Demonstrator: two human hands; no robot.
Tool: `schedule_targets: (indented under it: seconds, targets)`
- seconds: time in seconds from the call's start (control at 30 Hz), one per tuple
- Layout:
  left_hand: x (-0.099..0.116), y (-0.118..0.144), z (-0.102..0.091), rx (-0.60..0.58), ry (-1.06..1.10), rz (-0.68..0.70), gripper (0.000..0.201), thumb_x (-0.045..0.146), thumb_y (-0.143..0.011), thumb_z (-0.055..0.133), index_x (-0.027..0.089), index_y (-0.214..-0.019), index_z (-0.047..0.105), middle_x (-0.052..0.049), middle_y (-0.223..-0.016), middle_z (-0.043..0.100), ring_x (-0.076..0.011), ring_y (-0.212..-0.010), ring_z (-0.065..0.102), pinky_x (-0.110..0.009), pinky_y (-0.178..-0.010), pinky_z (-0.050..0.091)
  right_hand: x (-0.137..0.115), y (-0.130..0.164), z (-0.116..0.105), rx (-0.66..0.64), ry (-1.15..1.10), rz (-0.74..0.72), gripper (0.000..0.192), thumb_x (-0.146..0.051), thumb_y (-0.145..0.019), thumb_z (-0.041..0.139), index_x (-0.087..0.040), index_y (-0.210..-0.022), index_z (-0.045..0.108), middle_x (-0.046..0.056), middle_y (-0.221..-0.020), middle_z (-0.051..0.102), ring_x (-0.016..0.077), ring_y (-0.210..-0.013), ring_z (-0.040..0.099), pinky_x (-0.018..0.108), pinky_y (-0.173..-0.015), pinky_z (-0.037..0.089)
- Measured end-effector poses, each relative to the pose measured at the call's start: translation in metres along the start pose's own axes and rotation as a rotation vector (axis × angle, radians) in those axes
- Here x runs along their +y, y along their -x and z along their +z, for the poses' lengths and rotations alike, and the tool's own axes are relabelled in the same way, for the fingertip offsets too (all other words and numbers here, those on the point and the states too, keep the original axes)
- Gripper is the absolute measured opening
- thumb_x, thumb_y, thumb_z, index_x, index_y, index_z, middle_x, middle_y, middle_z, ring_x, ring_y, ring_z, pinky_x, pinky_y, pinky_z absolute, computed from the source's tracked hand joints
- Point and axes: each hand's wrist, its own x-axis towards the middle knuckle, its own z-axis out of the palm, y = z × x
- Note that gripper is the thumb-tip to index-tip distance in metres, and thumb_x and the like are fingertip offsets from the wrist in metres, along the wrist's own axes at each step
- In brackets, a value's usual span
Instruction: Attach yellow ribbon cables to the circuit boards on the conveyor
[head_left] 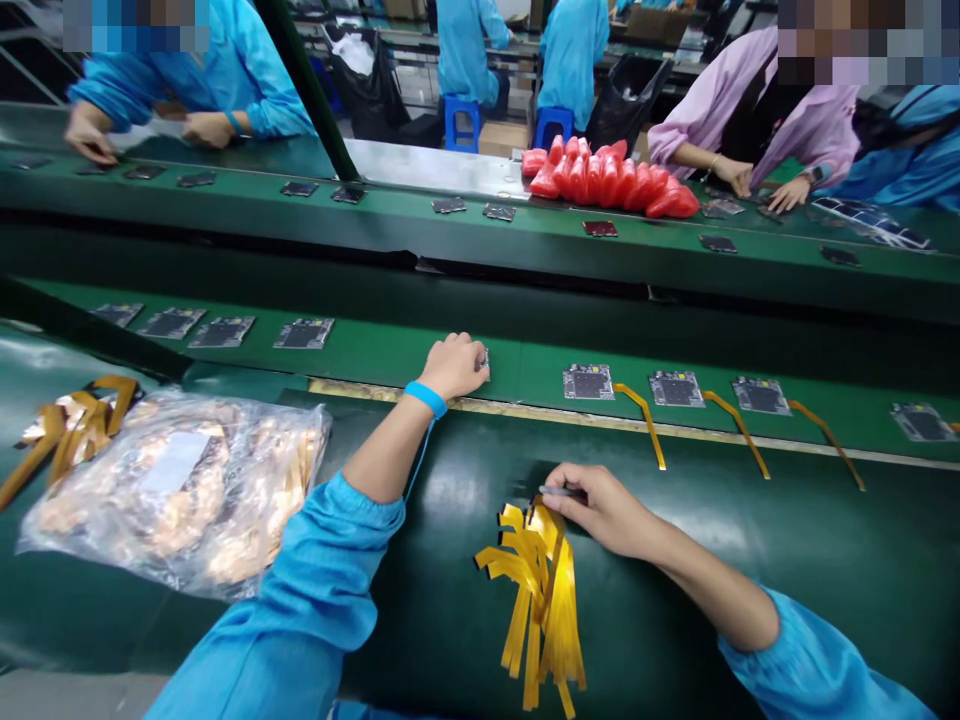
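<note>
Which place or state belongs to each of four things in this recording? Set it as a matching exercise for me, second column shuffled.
Things:
1. Left hand
2. Right hand
3. Clear bag
4. Red bundle

Places or states:
A. On the far bench
B. Holding a grey tool by the yellow strips
C. In the left part of the picture
D. Reaching onto the green belt

Pairs: 1-D, 2-B, 3-C, 4-A

on the green worktop (840, 550): yellow strips (562, 610) by the near edge; clear bag (172, 505) and amber strips (46, 440) toward the left edge.
</note>
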Motion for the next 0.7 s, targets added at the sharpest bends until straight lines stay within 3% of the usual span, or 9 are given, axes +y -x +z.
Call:
schedule_targets:
  seconds: [0.2,0.37,0.57,0.7]
  targets:
    - [0.025,-0.006,0.014,0.004,0.042,-0.123,0.021,0.031,-0.09,0.059,0.02,-0.099,0.074,-0.014,-0.108,0.071,-0.034,-0.113,0.062,-0.044,-0.088,0.053,0.001,-0.02,-0.01,0.144,-0.096,0.009,0.035,-0.052,-0.096,0.064,-0.018,-0.087,0.07,0.003,-0.078,0.068,0.0152,-0.067,0.057,0.026,-0.061,0.043]
    - [0.036,-0.009,0.019,0.018,0.071,-0.176,0.024,0.03,-0.089,0.057,0.019,-0.101,0.075,-0.015,-0.111,0.071,-0.0347,-0.114,0.062,-0.043,-0.085,0.055,0.007,-0.035,-0.013,0.194,-0.189,-0.004,0.036,-0.052,-0.09,0.071,-0.018,-0.096,0.075,0.007,-0.092,0.077,0.0202,-0.081,0.069,0.032,-0.075,0.054]
    - [0.035,-0.011,0.017,0.006,0.054,-0.158,0.027,0.024,-0.092,0.053,0.018,-0.103,0.077,-0.015,-0.11,0.073,-0.0325,-0.11,0.066,-0.042,-0.088,0.055,0.012,-0.05,-0.023,0.155,-0.173,0.019,0.038,-0.055,-0.088,0.072,-0.017,-0.087,0.073,0.006,-0.085,0.076,0.0199,-0.077,0.068,0.032,-0.071,0.053]
    - [0.026,-0.003,0.013,0.032,0.097,-0.036,0.026,0.023,-0.094,0.052,0.02,-0.102,0.077,-0.012,-0.111,0.073,-0.0302,-0.11,0.065,-0.041,-0.09,0.054,0.02,-0.074,-0.034,0.185,-0.134,0.003,0.036,-0.054,-0.089,0.068,-0.018,-0.082,0.066,0.004,-0.08,0.073,0.0185,-0.074,0.064,0.03,-0.069,0.05]
